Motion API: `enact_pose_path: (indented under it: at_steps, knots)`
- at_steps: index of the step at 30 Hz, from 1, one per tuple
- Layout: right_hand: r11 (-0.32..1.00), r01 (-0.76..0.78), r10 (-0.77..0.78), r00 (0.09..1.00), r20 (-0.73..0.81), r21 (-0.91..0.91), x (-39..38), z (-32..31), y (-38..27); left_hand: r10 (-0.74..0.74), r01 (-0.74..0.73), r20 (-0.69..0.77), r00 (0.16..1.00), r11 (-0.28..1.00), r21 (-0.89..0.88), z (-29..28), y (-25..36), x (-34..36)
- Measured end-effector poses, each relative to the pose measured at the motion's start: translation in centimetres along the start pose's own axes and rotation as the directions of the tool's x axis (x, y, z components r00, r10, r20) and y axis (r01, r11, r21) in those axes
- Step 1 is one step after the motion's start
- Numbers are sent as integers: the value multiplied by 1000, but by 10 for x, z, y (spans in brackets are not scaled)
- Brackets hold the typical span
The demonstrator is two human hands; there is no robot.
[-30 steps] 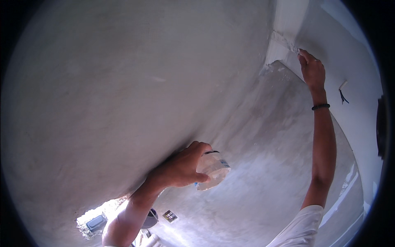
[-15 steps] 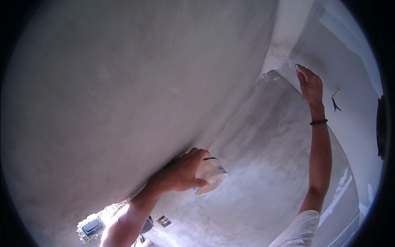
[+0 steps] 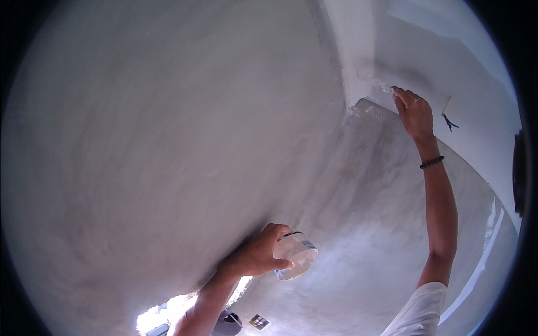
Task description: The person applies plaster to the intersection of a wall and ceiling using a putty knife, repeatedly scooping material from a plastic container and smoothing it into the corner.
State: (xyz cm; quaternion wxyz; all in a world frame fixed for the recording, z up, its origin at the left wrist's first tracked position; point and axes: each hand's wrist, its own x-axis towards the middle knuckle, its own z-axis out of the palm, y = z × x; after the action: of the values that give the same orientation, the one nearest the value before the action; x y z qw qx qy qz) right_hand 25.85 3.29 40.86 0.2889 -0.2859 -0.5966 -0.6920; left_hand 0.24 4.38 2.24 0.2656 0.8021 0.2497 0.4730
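My left hand (image 3: 255,255) is wrapped around the side of a translucent plastic tub (image 3: 301,259), tilted and held close to the grey wall. Up at the right, my right hand (image 3: 416,116) is raised to the corner where the walls meet the white ceiling. Its fingers pinch a small, thin scraper (image 3: 384,85) smeared with white filler, lying against the white surface beside the corner. The scraper's exact shape is hard to make out. White smears mark the corner (image 3: 354,106) below it.
Loose wires (image 3: 450,120) hang from the white ceiling right of my right hand. At the bottom are a bright opening (image 3: 171,311) in the wall, a dark bucket (image 3: 228,323) and an electrical box (image 3: 259,321). A dark object (image 3: 520,173) stands at the right rim.
The view has shifted, so the corner and wires sit farther left and the tub lower. Both hands keep their grips; the scraper stays beside the corner with little visible movement.
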Motion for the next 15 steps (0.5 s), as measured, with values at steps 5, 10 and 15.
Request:
enact_pose_path:
  at_steps: [5,10,15]
  knots:
    - [998,53,-52,998,-26,16,1,2,-2,-36,37,16,999,998,-55,2,0,2]
    - [995,91,-89,995,37,-40,22,13,-8,-34,36,21,999,997,-70,3,1,3]
    - [996,25,-22,999,38,-83,33,20,-9,-15,17,21,1000,994,-104,5,-3,2]
